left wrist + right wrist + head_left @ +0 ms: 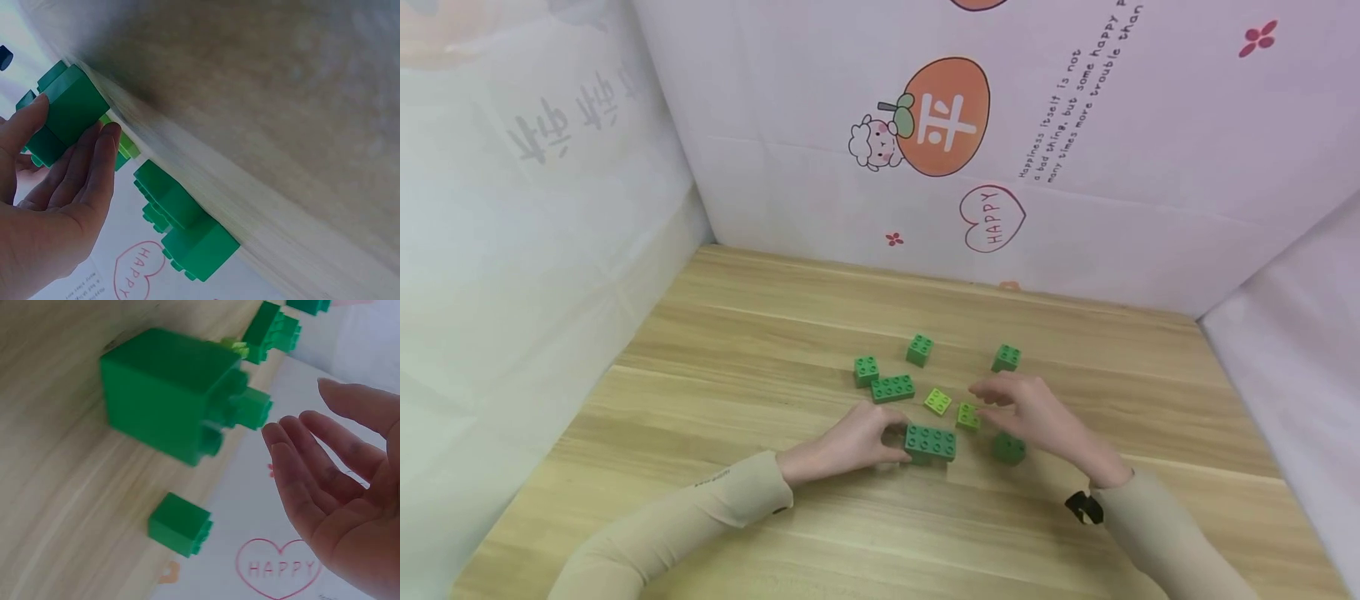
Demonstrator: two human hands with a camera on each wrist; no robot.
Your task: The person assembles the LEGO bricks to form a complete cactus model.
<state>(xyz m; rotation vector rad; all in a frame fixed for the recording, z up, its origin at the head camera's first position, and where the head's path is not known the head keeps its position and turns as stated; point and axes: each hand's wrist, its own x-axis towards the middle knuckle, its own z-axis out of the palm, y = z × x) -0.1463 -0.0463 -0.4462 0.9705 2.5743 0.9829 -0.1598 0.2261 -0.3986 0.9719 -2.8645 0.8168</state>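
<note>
green long block (pixel 930 442) lies on the wooden table (pixel 737 375) in front of us, near the middle, and our left hand (pixel 848 443) holds its left end with the fingers curled around it. in the left wrist view the fingers (pixel 94 159) lie along the side of this block (pixel 65 115) and the thumb is on the other side.

going to the right, we see a light green small block (pixel 967 416) just beside the long one. our right hand (pixel 1033 412) hovers over it with the fingers relaxed and spread, and it holds nothing. a dark green small block (pixel 1009 448) sits under the right wrist.

we think the right wrist may knock this dark block away if it comes lower, because it is so near. also the left grip is only on one end, so the long block may turn or slip when something is pressed on it.

the head view shows all the blocks together. the right wrist view alone shows the open palm (pixel 350 506) clearly, and the dark block (pixel 172 394) from the side.
</note>
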